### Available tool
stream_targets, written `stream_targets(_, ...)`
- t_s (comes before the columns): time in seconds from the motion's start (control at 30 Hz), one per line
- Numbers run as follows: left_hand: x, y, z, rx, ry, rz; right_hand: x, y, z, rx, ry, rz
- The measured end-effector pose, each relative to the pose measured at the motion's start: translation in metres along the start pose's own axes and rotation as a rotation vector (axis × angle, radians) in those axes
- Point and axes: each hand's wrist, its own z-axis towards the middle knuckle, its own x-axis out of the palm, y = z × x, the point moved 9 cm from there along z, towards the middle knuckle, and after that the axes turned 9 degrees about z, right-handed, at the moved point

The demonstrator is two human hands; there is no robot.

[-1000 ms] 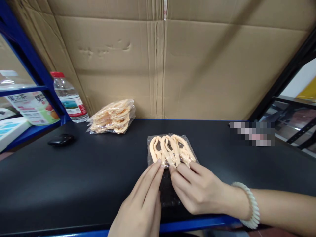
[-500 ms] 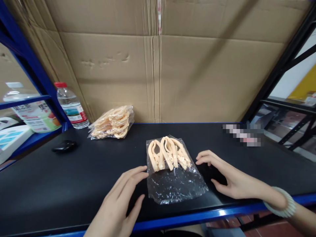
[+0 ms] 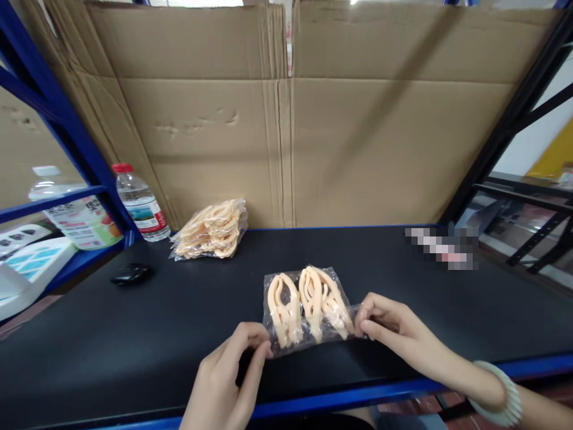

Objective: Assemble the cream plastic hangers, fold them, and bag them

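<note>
A clear plastic bag (image 3: 301, 341) lies near the front of the black table, holding several peach-coloured folding hangers (image 3: 312, 298) side by side. Its loose end is doubled back over the hangers' lower ends. At the near left corner, my left hand (image 3: 230, 376) pinches the film between thumb and fingers. My right hand (image 3: 398, 331) grips the folded film at the right side, thumb against the fingertips.
Behind, to the left, is a stack of bagged peach-coloured hangers (image 3: 212, 230). A black mouse (image 3: 132, 273) and a red-capped water bottle (image 3: 142, 206) stand left. Cardboard (image 3: 380, 131) walls the back; a blurred item (image 3: 441, 248) lies right.
Both hands have closed on the bag's sides. The loose end that lay flat toward me is now folded up over the hangers. The view has tilted slightly up.
</note>
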Motion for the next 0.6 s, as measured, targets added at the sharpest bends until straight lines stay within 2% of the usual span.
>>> stream_targets(0.07,0.002,0.002,-0.002,-0.047,-0.008,-0.012,0.001,-0.008,-0.005,0.057,-0.075,0.071)
stream_targets(0.17,0.007,0.006,-0.003,-0.076,-0.058,0.037,-0.002,-0.008,-0.012,0.012,-0.172,0.021)
stream_targets(0.23,0.012,0.006,-0.002,-0.056,-0.052,0.085,0.001,-0.002,-0.014,-0.051,-0.170,-0.127)
stream_targets(0.4,0.027,0.002,-0.002,0.001,0.075,0.113,0.010,0.011,-0.018,-0.197,-0.156,-0.424)
stream_targets(0.5,0.028,0.001,-0.003,0.001,0.101,0.100,0.017,0.009,-0.019,-0.203,-0.125,-0.521)
stream_targets(0.6,0.030,-0.001,-0.002,-0.006,0.154,0.087,0.014,0.007,-0.017,-0.187,-0.123,-0.571)
